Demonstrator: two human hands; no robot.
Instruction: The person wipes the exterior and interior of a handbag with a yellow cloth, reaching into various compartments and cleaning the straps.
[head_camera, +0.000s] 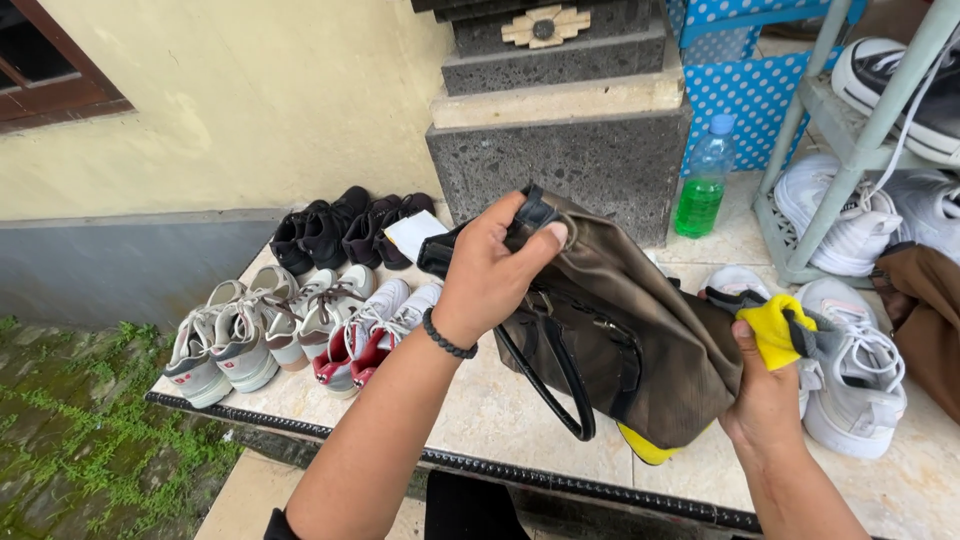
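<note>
Held up over the pale tiled surface (520, 420): an olive-brown fabric bag with black straps (620, 340). Left hand (490, 275) clamped on the bag's upper black edge, thumb over the top, black bead bracelet (447, 338) at the wrist. Right hand (765, 395) pinching a yellow and grey cloth (785, 328) against the bag's side. Beyond, rows of grey-white sneakers (290, 325) and black shoes (340, 230). Farther back, a green-filled plastic bottle (703, 190) beside a dark stone pillar (560, 150).
</note>
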